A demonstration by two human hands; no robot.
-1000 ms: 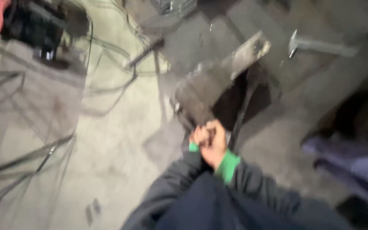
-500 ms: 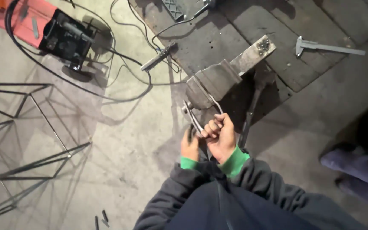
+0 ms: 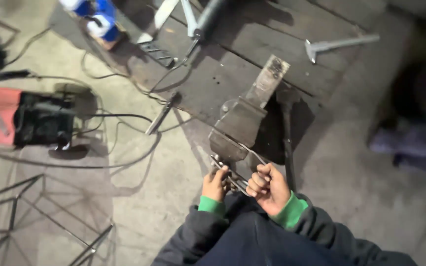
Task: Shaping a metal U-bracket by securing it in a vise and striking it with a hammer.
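A grey metal bench vise [image 3: 240, 125] stands at the edge of a dark workbench [image 3: 272, 54]. A thin bent metal rod [image 3: 245, 165] sticks out of its jaws toward me. My left hand [image 3: 214, 184] grips the rod's near left end. My right hand [image 3: 268, 188] is closed around the rod's right side. Both sleeves are dark with green cuffs.
A red and black welding machine [image 3: 23, 118] with cables lies on the concrete floor at left. A wire frame [image 3: 40, 216] sits at lower left. A hammer [image 3: 338, 44] lies on the bench, another handle [image 3: 287, 143] hangs by the vise.
The view shifted, so the vise and bench sit lower and nearer. My hands, clasped together a second ago, have spread apart along the rod.
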